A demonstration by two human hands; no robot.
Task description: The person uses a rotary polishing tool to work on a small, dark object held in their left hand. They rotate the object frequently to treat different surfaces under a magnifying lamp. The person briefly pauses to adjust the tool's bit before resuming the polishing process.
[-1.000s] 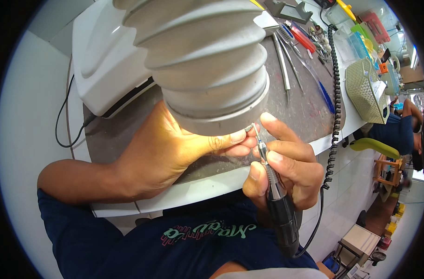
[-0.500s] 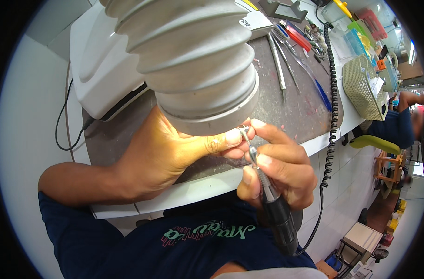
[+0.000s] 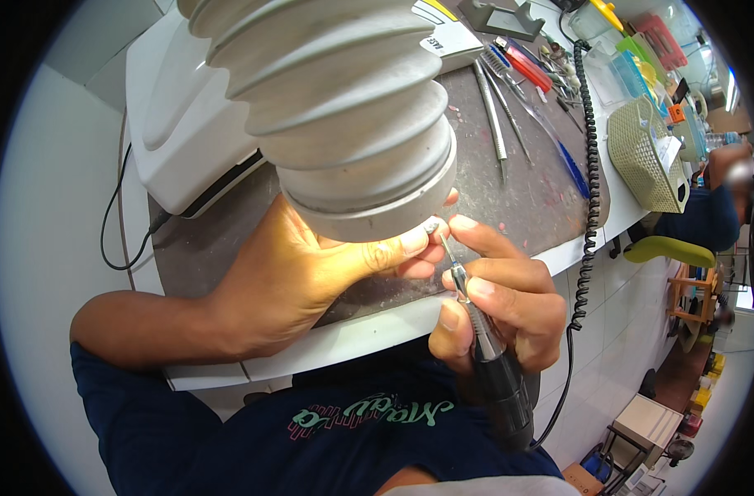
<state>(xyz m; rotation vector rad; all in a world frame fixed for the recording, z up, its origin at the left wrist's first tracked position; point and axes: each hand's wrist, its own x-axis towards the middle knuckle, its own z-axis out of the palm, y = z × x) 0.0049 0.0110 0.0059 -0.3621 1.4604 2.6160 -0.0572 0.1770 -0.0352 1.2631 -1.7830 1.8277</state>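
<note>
Below the wide mouth of a ribbed grey hose (image 3: pixel 368 165), my left hand (image 3: pixel 302 273) pinches a small silvery metal piece (image 3: pixel 430 226) between thumb and fingers. Part of that hand is hidden behind the hose. My right hand (image 3: pixel 517 302) is closed around a black and silver rotary handpiece (image 3: pixel 502 397), held like a pen. Its thin bit (image 3: pixel 448 250) points up at the metal piece, close beside it; whether the two touch I cannot tell. The right index fingertip lies near the left fingers.
A white machine (image 3: pixel 182 124) stands at the left on the grey work mat (image 3: pixel 526 207). Metal hand tools (image 3: pixel 493 116), a toothbrush with a blue handle (image 3: pixel 571 169) and a red-handled tool (image 3: pixel 526 66) lie beyond. A coiled black cord (image 3: pixel 592 165) runs past a woven basket (image 3: pixel 641 157). Another person sits far right.
My right hand and the handpiece have shifted slightly right and down, drawing the bit back from the metal piece. My left hand stays nearly in place, still pinching it.
</note>
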